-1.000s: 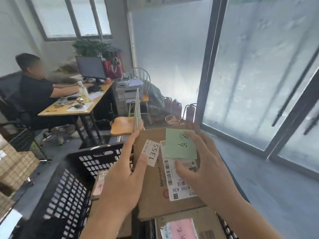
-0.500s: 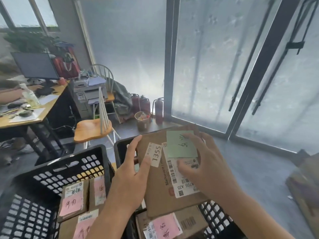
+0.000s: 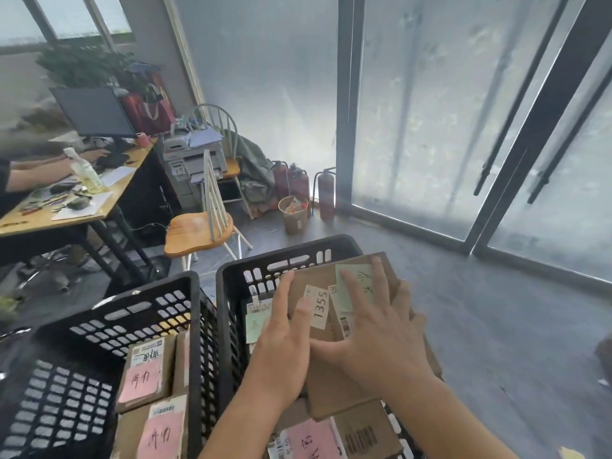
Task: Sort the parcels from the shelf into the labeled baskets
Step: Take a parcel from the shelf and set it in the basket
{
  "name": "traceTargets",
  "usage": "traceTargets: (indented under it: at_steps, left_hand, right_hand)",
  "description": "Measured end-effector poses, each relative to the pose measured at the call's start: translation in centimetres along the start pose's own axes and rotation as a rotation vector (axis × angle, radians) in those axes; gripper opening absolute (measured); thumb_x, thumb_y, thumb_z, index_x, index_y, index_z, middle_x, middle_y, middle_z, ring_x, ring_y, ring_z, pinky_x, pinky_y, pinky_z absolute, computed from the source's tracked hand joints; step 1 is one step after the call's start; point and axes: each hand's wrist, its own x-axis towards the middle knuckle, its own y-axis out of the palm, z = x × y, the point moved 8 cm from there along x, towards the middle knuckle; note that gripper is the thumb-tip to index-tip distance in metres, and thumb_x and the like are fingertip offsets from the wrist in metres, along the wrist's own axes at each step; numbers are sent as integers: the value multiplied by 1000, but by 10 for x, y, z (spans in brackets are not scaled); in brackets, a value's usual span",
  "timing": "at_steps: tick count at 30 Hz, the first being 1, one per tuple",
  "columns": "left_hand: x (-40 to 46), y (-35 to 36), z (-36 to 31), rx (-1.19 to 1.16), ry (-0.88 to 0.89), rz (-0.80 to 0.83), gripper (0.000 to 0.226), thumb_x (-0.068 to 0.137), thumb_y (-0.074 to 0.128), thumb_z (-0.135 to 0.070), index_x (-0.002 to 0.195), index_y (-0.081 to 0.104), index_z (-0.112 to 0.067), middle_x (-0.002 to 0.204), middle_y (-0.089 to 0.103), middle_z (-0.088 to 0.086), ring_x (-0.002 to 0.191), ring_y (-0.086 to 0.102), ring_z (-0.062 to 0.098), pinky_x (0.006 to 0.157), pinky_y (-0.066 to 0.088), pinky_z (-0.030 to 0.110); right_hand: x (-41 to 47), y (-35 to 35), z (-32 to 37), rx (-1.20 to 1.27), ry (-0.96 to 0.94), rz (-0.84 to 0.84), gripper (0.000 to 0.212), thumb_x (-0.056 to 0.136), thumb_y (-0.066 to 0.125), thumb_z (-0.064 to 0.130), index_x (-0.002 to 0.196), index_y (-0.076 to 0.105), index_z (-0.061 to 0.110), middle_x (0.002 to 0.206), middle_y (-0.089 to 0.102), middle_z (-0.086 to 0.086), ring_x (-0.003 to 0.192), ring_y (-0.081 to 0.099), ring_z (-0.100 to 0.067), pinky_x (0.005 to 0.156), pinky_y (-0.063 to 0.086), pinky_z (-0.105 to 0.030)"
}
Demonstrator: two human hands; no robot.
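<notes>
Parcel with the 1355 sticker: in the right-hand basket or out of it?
In, on top: the parcel lies across other parcels within the right basket, left hand and right hand on it.

Brown cardboard parcel [image 3: 334, 389], pale green note [image 3: 356, 288], black perforated baskets [image 3: 195, 332], pink labels [image 3: 140, 384]
</notes>
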Motion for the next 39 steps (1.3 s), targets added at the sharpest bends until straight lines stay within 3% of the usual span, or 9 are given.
traceTargets:
  at_steps: [4,7,12,20,23,25,28,32,39]
  left_hand:
    - [5,9,15,20,-13,-33,49,105,25,-64,148,4,-75,167,24,-18,150,29,9,118,22,34]
    - [12,-1,21,63,4,-116,47,109,26,-54,145,8,-78,160,36,-14,127,43,5,107,34,31]
    - [36,-36,28,281,21,-245,51,109,32,-49,145,9,-77,147,50,-8,123,54,16,108,47,44]
    - [103,-65,65,621,31,-314,60,108,34,-45,160,5,-49,139,59,5,124,46,25,106,40,45]
    - [109,-71,79,881,38,-404,58,103,36,-49,159,24,-43,157,44,8,139,37,28,111,38,46]
    - [113,-74,90,909,-8,-414,55,103,36,-52,157,32,-43,169,25,8,154,20,31,121,30,51]
    - [120,-74,100,867,-54,-366,54,105,35,-52,159,30,-45,174,11,3,160,4,30,126,20,52]
    - [121,-75,104,736,-81,-347,53,106,36,-53,158,25,-50,175,7,-2,161,0,27,127,21,53]
    - [100,-81,76,749,-57,-338,58,103,35,-65,158,25,-51,175,4,-5,161,-5,19,125,23,49]
  right_hand:
    - [15,16,3,31,-16,18,115,58,21,103,158,1,51,170,-20,5,154,2,-46,117,27,-68]
    - [28,19,8,43,-58,-33,108,64,21,102,159,11,50,171,-7,6,150,16,-40,114,34,-61]
    - [57,34,28,85,-133,-64,100,76,32,99,160,17,47,171,-2,9,147,22,-33,113,36,-54]
    - [120,85,54,105,-170,-31,100,75,28,95,159,24,42,172,7,4,144,26,-33,110,42,-54]
    - [128,108,63,90,-212,-5,87,84,37,88,157,32,41,173,11,4,146,26,-30,115,36,-49]
    - [132,116,67,62,-225,-6,83,87,36,85,156,34,41,173,13,4,146,28,-30,116,33,-48]
    - [138,116,69,63,-223,6,85,87,36,86,158,34,40,174,10,6,145,30,-29,115,33,-49]
    - [140,116,68,75,-237,30,85,87,38,86,158,32,40,175,6,6,151,25,-33,117,33,-53]
    - [135,91,62,112,-311,77,87,87,54,79,160,24,43,175,0,5,161,2,-33,124,25,-58]
